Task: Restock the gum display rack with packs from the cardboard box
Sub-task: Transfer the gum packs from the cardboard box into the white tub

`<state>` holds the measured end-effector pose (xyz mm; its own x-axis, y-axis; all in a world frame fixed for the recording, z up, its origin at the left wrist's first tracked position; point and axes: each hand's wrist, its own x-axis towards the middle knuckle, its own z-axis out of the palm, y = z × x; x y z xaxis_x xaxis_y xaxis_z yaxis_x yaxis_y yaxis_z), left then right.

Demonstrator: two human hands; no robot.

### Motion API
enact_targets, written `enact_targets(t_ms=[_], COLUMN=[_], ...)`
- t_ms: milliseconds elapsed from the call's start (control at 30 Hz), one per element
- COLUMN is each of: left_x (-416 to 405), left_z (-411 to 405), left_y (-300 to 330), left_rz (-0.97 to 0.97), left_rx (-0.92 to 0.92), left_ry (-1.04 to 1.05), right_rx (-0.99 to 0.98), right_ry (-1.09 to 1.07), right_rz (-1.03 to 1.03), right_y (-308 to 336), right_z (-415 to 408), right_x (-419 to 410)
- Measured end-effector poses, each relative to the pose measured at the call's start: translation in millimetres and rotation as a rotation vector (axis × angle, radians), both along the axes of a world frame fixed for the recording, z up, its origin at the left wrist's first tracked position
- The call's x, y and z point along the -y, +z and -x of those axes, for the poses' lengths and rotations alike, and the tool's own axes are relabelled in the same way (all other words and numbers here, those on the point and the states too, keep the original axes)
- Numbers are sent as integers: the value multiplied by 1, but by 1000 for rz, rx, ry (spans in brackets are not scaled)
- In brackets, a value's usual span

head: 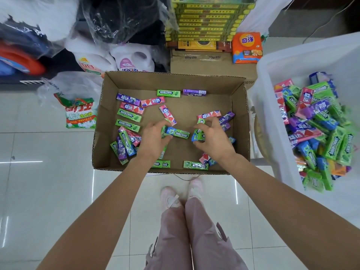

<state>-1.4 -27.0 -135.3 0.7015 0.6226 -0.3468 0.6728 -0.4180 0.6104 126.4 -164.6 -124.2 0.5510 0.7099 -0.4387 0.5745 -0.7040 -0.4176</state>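
Inside the cardboard box (171,80) on the tiled floor (39,191), both hands reach among loose gum packs (128,125). Left hand (153,139) has its grip curled round a green-and-blue pack (178,132) near the box's middle. Right hand (213,138) grips a small bunch of packs (198,133). Beside the box's right wall, a white tub (272,61) holds many more packs.
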Motion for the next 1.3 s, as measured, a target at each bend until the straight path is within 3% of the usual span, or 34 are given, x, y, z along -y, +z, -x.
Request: enact_targets(t_ms=[367, 600, 933, 1100, 1300], left_x=[4, 54, 207, 264, 277], left_z=[2, -43, -164, -203, -208], left_y=[83, 151, 188, 164, 157], left_rz=[19, 23, -34, -38, -113], left_rx=[219, 352, 366, 248, 135], left_ry=[163, 96, -103, -66, -14], right_rx=[-7, 79, 94, 22, -85], right_ry=[-56, -130, -224, -167, -110], right_rz=[-297, -423, -369, -238, -123], right_y=[78, 140, 165, 156, 140], right_z=[17, -12, -108, -149, -171], right_x=[-1, 46, 195, 250, 271])
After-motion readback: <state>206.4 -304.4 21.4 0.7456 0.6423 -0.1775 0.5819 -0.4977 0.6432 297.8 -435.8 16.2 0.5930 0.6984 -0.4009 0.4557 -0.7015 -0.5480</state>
